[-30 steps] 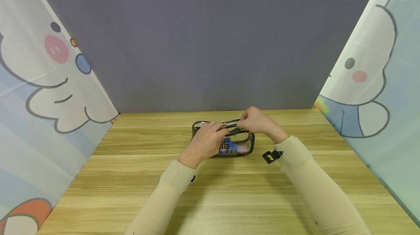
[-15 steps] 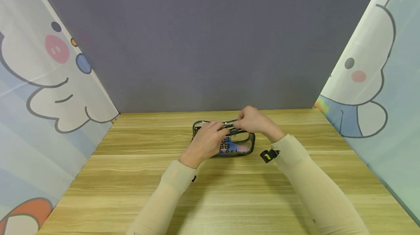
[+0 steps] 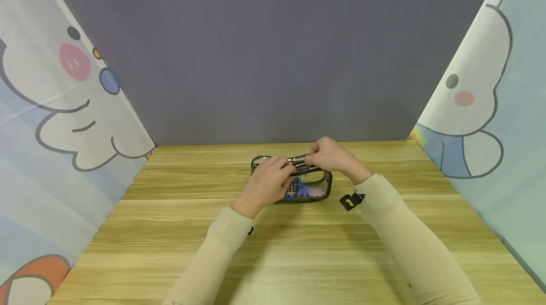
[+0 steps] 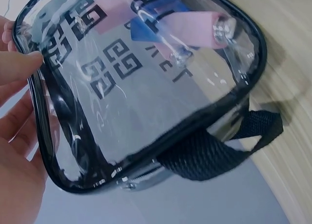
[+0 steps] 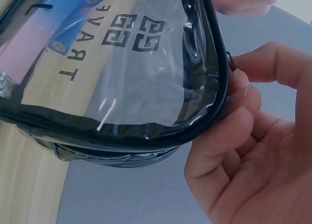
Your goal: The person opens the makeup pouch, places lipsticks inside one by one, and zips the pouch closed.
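A clear plastic zip pouch [image 3: 304, 192] with black piping, black square motifs and lettering stands on the table. Through its wall show pink-and-blue items [image 4: 192, 28] with shiny, silvery ends. My left hand [image 3: 268, 181] grips the top edge left of the middle; in the left wrist view, its thumb lies over the black rim with the other fingers behind. At the top right, my right hand [image 3: 333, 158] pinches a small dark zipper pull [image 5: 230, 60] between thumb and fingers, mostly hidden by them. A black webbing strap [image 4: 200, 158] loops from one end of the pouch.
The wood-grain table [image 3: 273, 267] ends at a grey back panel [image 3: 273, 58]. Cartoon-printed curtains [image 3: 81, 120] hang on both sides. Below the right cuff dangles a black wrist device [image 3: 350, 201].
My right hand has shifted slightly left along the pouch's top edge. My left hand keeps its hold in nearly the same place, and the pouch has barely moved.
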`<state>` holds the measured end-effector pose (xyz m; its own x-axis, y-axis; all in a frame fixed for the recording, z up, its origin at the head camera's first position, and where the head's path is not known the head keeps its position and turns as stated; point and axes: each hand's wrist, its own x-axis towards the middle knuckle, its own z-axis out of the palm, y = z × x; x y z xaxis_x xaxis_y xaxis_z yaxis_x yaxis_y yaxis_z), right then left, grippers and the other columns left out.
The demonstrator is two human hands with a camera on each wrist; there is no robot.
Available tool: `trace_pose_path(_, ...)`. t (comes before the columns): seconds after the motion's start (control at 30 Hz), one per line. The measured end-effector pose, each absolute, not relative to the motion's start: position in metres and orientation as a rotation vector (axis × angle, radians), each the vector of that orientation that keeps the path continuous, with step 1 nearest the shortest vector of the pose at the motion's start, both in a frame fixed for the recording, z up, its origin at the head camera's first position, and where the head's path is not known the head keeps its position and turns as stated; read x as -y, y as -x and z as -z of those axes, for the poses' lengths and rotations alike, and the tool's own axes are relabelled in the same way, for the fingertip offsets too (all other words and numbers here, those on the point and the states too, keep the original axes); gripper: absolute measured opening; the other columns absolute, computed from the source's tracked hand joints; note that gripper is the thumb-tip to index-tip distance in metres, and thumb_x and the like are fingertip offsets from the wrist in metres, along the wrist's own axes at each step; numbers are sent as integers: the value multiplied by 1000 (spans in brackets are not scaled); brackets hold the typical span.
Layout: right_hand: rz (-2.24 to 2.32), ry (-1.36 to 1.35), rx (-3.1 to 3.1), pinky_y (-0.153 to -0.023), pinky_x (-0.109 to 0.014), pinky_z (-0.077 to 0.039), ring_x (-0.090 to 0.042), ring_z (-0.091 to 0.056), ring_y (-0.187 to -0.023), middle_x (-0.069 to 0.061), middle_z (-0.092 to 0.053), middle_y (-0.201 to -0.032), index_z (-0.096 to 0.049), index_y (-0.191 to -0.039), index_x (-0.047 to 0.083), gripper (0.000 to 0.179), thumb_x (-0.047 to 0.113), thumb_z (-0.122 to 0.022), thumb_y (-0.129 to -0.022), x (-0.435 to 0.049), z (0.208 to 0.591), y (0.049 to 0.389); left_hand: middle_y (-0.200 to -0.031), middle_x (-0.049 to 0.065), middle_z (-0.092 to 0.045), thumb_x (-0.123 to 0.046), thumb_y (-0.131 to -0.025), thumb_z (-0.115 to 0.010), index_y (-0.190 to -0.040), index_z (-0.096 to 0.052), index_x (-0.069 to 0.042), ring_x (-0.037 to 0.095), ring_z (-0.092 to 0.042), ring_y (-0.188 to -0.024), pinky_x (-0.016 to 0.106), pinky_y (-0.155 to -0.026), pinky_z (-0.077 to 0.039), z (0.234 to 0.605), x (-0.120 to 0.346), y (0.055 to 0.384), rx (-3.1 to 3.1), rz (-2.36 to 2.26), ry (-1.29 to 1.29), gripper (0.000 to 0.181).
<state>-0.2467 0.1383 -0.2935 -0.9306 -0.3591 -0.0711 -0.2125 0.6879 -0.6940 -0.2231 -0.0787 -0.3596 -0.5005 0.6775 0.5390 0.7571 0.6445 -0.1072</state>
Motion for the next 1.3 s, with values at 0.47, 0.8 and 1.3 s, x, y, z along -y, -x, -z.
trace_pose_path(0.47,1051,489,-2692,-48,-26,-26,-10,-25,-44,6,-30,-50,-38,-55,19,40,15,-58,-89,-135,291,249,-101,3,-66,-7,-90,-74,-105,-73,-12,22,-61,-93,38,-81,-51,355,95,221,2371,207,1080,15)
trace_pose_path(0.8,951,514,-2726,-48,-26,-25,-10,-21,-45,6,-27,-51,-35,-55,19,42,13,-58,-90,-129,287,250,-100,4,-66,-4,-93,-72,-104,-74,-11,22,-61,-91,37,-80,-51,354,91,221,2345,179,1076,14)
trace_pose_path(1.3,941,560,-2690,-48,-27,-25,-10,-20,-44,6,-27,-50,-36,-54,19,44,13,-58,-92,-121,286,253,-100,3,-66,-5,-95,-70,-102,-74,-13,22,-60,-90,36,-79,-50,354,88,220,2336,187,1079,12)
